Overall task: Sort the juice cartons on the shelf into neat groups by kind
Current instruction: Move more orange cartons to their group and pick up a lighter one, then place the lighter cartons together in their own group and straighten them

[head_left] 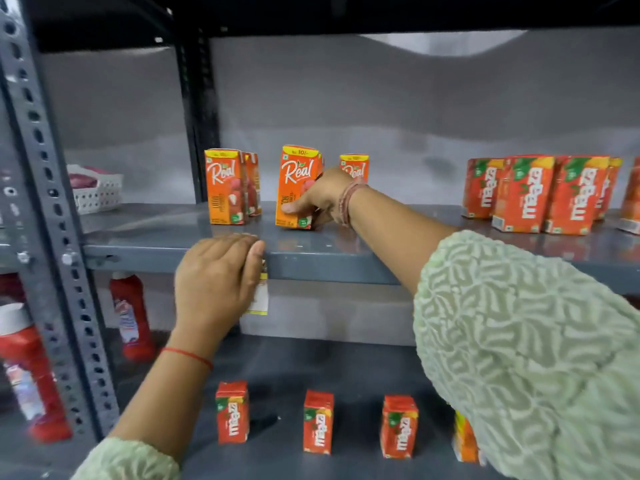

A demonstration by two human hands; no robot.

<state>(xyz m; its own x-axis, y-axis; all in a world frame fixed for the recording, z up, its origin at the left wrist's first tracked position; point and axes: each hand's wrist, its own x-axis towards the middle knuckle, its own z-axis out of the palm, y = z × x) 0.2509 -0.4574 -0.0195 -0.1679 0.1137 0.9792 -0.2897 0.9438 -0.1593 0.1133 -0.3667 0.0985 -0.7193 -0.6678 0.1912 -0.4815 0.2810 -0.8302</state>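
On the grey upper shelf (173, 240) stand orange Real cartons: a pair at the left (225, 187), one in the middle (294, 181) and one behind my wrist (355, 164). My right hand (320, 195) grips the middle Real carton near its base. My left hand (216, 275) rests on the shelf's front edge, fingers curled over it, holding no carton. Red Maaza cartons (526, 194) stand grouped at the shelf's right. On the lower shelf several Maaza cartons stand apart in a row (318, 422); my right sleeve hides part of the rightmost.
A white basket (98, 192) sits at the far left beyond the perforated upright post (45, 188). Red bottles (130, 317) stand on the lower left shelf. A yellow price tag (259, 299) hangs under the shelf edge by my left hand.
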